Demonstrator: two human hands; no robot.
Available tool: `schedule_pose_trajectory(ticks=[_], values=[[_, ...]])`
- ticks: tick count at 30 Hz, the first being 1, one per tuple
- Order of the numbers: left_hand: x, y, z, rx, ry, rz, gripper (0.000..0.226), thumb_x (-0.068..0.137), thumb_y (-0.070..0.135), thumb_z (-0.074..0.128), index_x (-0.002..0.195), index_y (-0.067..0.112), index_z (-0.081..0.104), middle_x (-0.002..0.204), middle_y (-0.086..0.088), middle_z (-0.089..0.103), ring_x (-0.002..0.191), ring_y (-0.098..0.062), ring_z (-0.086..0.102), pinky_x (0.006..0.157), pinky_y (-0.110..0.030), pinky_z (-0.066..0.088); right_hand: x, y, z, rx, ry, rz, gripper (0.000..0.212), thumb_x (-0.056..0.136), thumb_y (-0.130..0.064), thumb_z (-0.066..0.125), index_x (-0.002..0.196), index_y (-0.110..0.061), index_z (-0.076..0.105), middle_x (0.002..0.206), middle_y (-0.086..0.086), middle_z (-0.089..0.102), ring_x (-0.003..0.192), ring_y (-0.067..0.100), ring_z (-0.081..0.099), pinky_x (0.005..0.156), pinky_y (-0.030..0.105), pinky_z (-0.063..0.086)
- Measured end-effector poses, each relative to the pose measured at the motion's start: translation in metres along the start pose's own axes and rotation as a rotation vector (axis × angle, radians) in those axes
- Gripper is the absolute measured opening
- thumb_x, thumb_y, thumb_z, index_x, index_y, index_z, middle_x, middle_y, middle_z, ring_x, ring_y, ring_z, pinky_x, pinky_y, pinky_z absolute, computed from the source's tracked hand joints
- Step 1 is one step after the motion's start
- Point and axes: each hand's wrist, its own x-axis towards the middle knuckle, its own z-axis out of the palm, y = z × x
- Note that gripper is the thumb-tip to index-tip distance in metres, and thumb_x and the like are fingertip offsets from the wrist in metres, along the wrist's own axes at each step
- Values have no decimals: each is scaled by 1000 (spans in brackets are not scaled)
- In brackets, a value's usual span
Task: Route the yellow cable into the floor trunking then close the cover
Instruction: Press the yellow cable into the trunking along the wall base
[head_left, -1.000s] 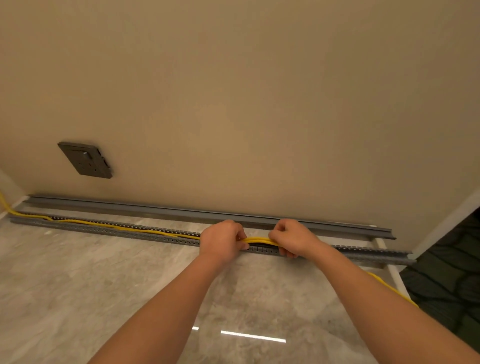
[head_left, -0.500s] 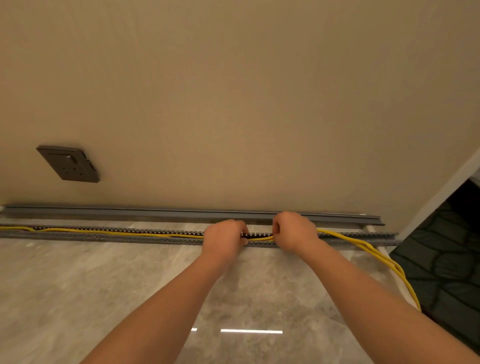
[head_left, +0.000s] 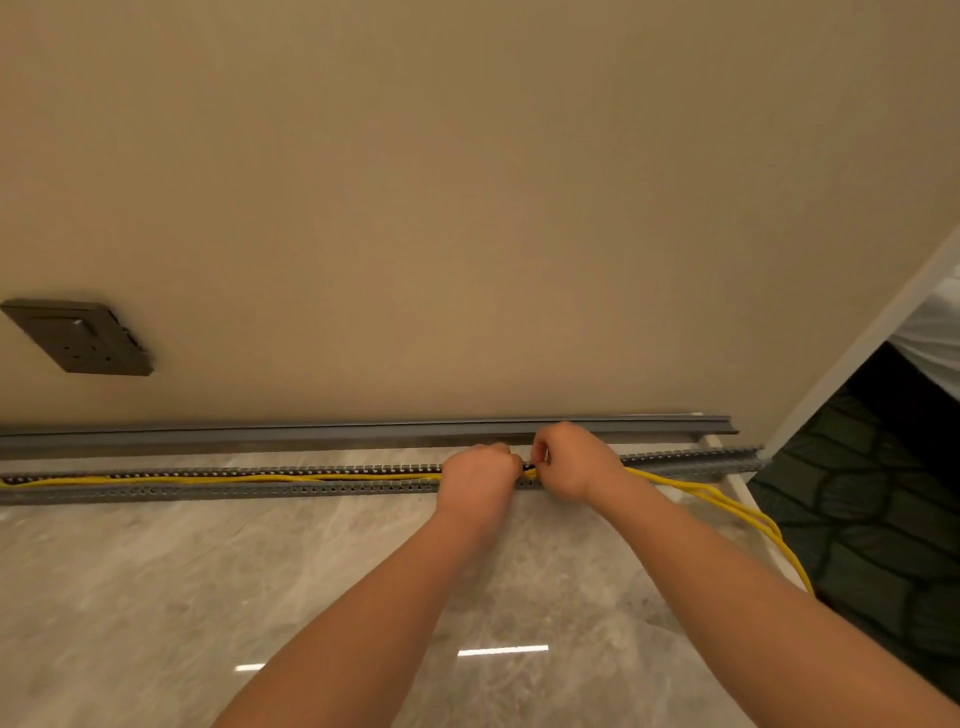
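Note:
A long grey slotted floor trunking (head_left: 208, 488) lies open on the marble floor, parallel to the wall. The yellow cable (head_left: 260, 477) runs inside it from the left edge up to my hands. My left hand (head_left: 478, 480) and my right hand (head_left: 569, 460) are both closed on the cable over the trunking, almost touching each other. To the right of my right hand the cable leaves the channel and trails over the floor (head_left: 727, 506) toward the dark carpet. The grey cover strip (head_left: 311, 434) lies along the foot of the wall, behind the trunking.
A dark wall socket (head_left: 78, 338) sits low on the beige wall at the left. A white door frame (head_left: 852, 343) and dark patterned carpet (head_left: 857, 519) are at the right. Polished marble floor (head_left: 208, 597) spreads toward me.
The view has swung to the right, so the socket and trunking shifted left. My hands have come closer together on the cable, and its raised loop between them has flattened into the channel.

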Motion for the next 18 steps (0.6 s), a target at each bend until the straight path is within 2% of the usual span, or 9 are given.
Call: schedule_pose_trajectory(ticks=[3, 6, 8, 10, 14, 16, 18], values=[[3, 1, 1, 6, -17, -24, 26, 91, 8, 51, 110, 16, 68, 109, -7, 63, 100, -30, 62, 64, -31, 38, -2, 2, 0, -135, 69, -2, 11, 81, -23, 59, 90, -17, 61, 100, 8, 65, 91, 29, 62, 68, 32, 45], [5, 6, 0, 4, -21, -78, 26, 90, 6, 53, 109, 17, 68, 108, -6, 64, 98, -29, 63, 65, -32, 40, -4, 12, -10, -282, 90, 35, 28, 80, -47, 56, 81, -19, 54, 88, 5, 63, 80, 27, 58, 64, 30, 41], [7, 9, 1, -1, -39, -108, 28, 90, 6, 55, 112, 19, 68, 110, -5, 64, 99, -29, 64, 68, -34, 45, -6, 27, -19, -325, 89, 71, 35, 79, -54, 50, 78, -20, 57, 79, 2, 59, 74, 25, 56, 63, 30, 39], [8, 11, 0, 3, -47, -139, 29, 89, 6, 58, 113, 20, 68, 109, -4, 64, 97, -28, 64, 70, -35, 48, -9, 43, -29, -266, 14, 120, 36, 79, -52, 49, 78, -19, 62, 77, 1, 62, 74, 23, 58, 62, 30, 40], [10, 21, -3, 28, -72, -203, 28, 85, 6, 63, 110, 19, 66, 105, -5, 64, 93, -28, 64, 65, -34, 43, -5, 63, -47, 162, -173, 125, 18, 81, -31, 62, 84, -14, 67, 71, 4, 65, 65, 20, 58, 62, 30, 45], [9, 27, -5, 51, -72, -217, 26, 84, 8, 63, 107, 19, 66, 105, -5, 63, 94, -27, 64, 65, -33, 41, -1, 65, -49, 197, -172, 68, 10, 84, -25, 65, 82, -14, 66, 76, 7, 67, 72, 21, 62, 69, 36, 52], [10, 33, -7, 74, -64, -231, 23, 84, 10, 63, 106, 18, 66, 106, -5, 63, 96, -27, 64, 66, -32, 38, 2, 64, -47, 89, -103, 26, 8, 82, -25, 65, 75, -21, 63, 80, 4, 69, 81, 24, 65, 72, 37, 53]])
